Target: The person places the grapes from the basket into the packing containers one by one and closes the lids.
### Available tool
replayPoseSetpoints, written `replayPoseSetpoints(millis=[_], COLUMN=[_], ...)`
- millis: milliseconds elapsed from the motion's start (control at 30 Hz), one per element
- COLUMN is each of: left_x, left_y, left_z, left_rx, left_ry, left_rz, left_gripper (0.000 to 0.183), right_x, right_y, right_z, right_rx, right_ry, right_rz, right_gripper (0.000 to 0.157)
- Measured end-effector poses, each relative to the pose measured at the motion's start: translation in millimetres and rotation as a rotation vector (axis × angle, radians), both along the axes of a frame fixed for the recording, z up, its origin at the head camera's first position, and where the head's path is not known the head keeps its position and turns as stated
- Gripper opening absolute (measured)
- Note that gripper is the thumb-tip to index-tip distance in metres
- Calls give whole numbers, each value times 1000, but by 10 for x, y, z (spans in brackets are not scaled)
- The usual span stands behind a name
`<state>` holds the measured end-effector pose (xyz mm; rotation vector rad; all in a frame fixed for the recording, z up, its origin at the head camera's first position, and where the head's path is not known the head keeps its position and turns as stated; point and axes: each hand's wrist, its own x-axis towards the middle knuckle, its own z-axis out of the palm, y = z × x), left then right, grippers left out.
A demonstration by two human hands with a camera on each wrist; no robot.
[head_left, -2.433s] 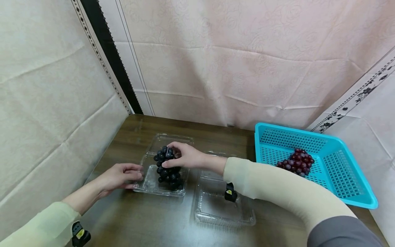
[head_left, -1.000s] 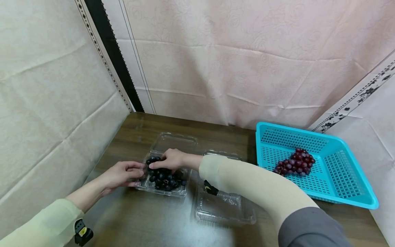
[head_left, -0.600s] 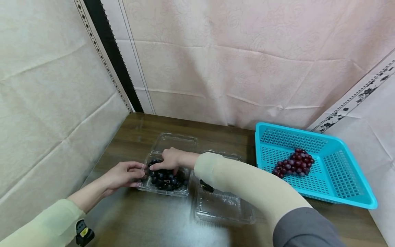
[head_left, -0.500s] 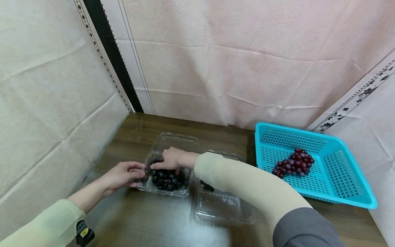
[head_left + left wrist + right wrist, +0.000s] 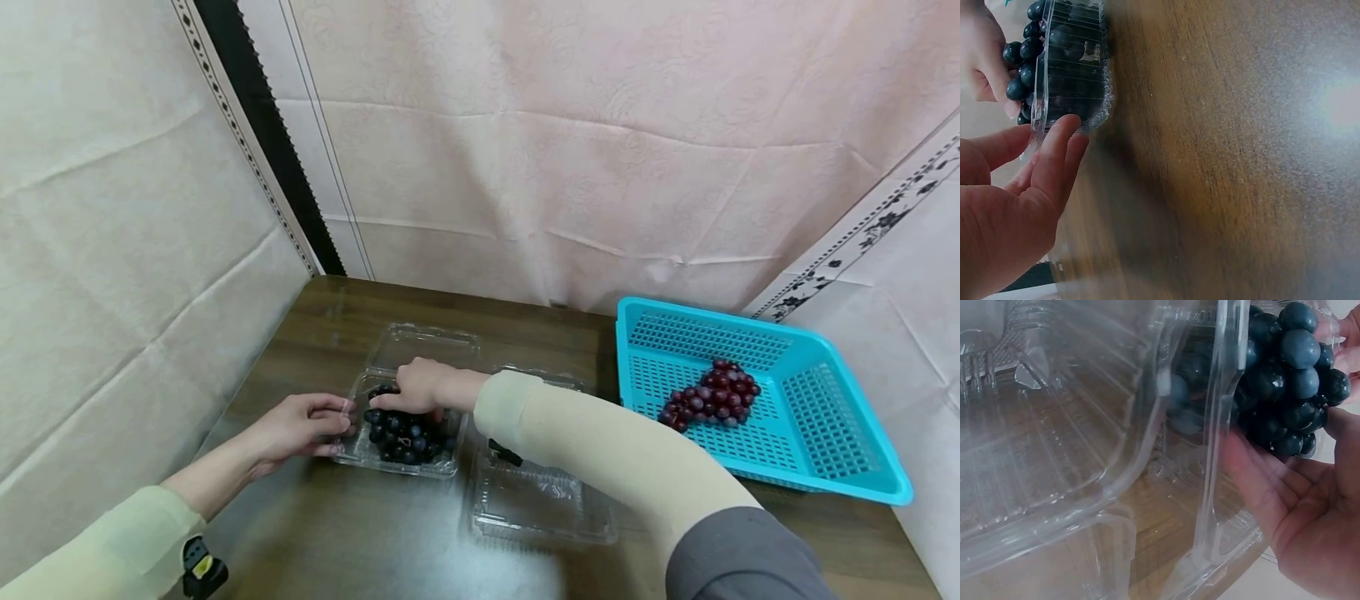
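A bunch of black grapes (image 5: 408, 439) lies in the base of a clear plastic clamshell box (image 5: 401, 470), whose lid is laid back behind it. My right hand (image 5: 422, 387) grips the far end of the bunch, with the thumb on one side and the other fingers partly hidden beneath. The right wrist view has the dark grapes (image 5: 1282, 387) resting against the palm side of that hand (image 5: 1307, 506). At the box's left side my left hand (image 5: 300, 431) pinches the rim; in the left wrist view its thumb and fingers (image 5: 1057, 156) straddle the plastic wall.
A second clear clamshell box (image 5: 543, 533) stands with its lid raised back, just right of the first and partly under my right sleeve. Farther right, a blue perforated basket (image 5: 832, 433) holds a bunch of red grapes (image 5: 716, 396). Cloth hangs behind the wooden table (image 5: 375, 550).
Earlier the black grapes were held up over the box; they are now down inside it. My right hand moved down and slightly left with them, then barely shifted. The left hand stayed at the rim.
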<state>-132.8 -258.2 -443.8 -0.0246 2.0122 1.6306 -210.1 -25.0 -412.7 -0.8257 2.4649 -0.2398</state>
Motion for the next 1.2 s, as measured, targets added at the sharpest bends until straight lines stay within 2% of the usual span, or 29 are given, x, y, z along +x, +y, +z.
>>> replayPoseSetpoints(millis=[267,367,567,700,800,967,1200], left_x=[-24,-31,-39,-38,-32,-16,-30], left_y=[0,-9,-20,-24,-34,-45,-34], left_z=[5,15,19,7,-1,-10,-36], left_rx=[-5,-7,-1,2,2,6,5], left_ry=[-8,-6,2,8,9,8,-8], left_rz=[-8,-14,-17,-19,-23,-27,-13], left_gripper=[51,52,53,52,53,55,56], right_x=[-34,-70,-187,-275,-325,-375,-375], right_y=[142,280,599,797,939,1125,1287], right_z=[91,172,368,472,506,474,417], right_rx=[-60,-144,-370,-480,-554,-689,-858], right_ry=[-42,-128,-433,-529,-566,-614,-618], right_rz=[5,-21,-176,-251,-309,-429,-549], right_gripper=[65,66,64,62,60,59,64])
